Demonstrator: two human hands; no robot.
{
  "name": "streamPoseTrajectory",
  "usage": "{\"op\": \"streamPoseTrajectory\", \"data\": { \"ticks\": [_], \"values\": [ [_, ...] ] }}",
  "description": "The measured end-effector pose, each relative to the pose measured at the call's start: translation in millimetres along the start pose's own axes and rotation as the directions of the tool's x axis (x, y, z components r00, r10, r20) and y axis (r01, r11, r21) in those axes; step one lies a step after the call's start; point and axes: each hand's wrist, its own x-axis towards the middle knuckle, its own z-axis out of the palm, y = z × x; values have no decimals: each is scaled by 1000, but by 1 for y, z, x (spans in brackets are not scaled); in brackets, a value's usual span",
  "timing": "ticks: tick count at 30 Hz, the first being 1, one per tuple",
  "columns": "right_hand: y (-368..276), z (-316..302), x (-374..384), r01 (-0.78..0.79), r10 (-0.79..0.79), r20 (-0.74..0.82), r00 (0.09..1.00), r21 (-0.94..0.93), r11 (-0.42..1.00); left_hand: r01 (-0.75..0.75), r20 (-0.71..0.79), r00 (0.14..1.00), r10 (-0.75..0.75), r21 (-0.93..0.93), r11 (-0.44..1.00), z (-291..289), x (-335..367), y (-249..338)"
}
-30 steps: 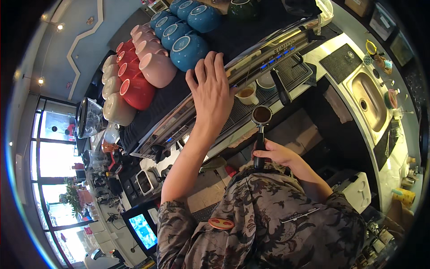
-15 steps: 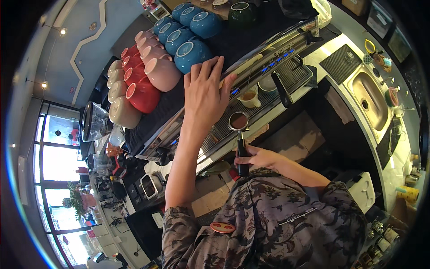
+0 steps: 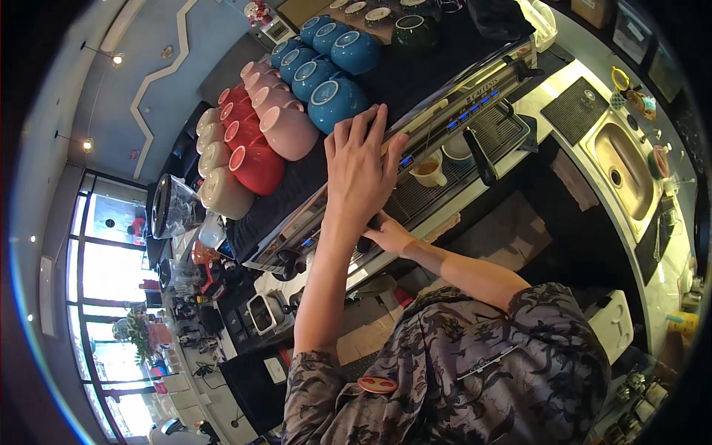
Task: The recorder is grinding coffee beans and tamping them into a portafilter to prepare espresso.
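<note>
My left hand (image 3: 361, 167) lies with outstretched fingers on the top front edge of the espresso machine (image 3: 486, 93), its fingertips close to an upturned blue cup (image 3: 338, 104). Below the left wrist, my right hand (image 3: 390, 236) is closed around the dark handle of a portafilter (image 3: 363, 245). The portafilter's basket is hidden behind my left forearm, so I cannot tell whether it sits in the machine. A pale cup with brown liquid (image 3: 428, 172) stands on the drip tray (image 3: 415, 199). Right of it, another portafilter (image 3: 480, 157) juts from the machine.
Upturned pink cups (image 3: 289, 135), red cups (image 3: 256, 169) and cream cups (image 3: 225, 194) stand in rows on the machine's top. A sink (image 3: 619, 163) is set in the counter to the right. A rectangular metal container (image 3: 264, 313) is at the lower left.
My right hand has carried the portafilter, with brown grounds in its basket, up and left to the machine's front, behind my left forearm. My left hand stays on the machine; the view has shifted slightly.
</note>
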Motion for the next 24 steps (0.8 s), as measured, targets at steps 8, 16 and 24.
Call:
{"op": "streamPoseTrajectory", "data": {
  "ticks": [8,16,24],
  "values": [
    [-25,-10,-17,8,-12,45,999,85,996,-6,-25,1000,6,-24,1000,1,-3,-7],
    [-63,-3,-35,-55,54,14,998,453,890,-46,76,996,46,-5,999,-10,-16,-7],
    [-57,-43,-25,-150,121,153,981,193,970,-1,87,996,-6,81,997,-3,-25,-1]
  ]
}}
